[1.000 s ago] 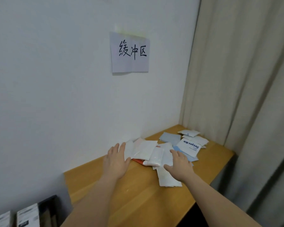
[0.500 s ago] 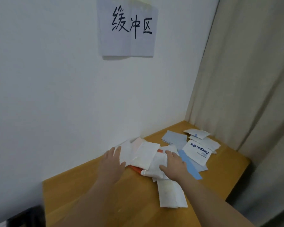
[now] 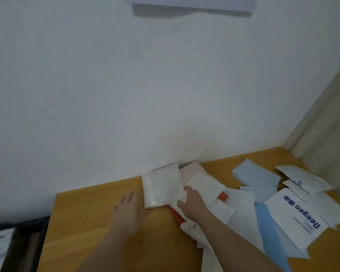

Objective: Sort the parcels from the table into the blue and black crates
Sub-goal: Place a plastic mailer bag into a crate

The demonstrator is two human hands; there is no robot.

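While the right hand point(image 3: 192, 203) rests on the pile with its fingers curled over the near edge of the clear-sleeved white parcel point(image 3: 162, 186), seemingly grasping it, the left hand point(image 3: 129, 209) lies flat and released on the counter point(image 3: 98, 216) just left of that parcel. I would lift this top parcel alone, thumb beneath, so the orange parcel point(image 3: 176, 214) under it stays. The parcel's long axis runs from the hand toward the wall.

A plain white wall point(image 3: 126, 95) backs the wooden table point(image 3: 98, 222), beige curtain point(image 3: 328, 124) at right.
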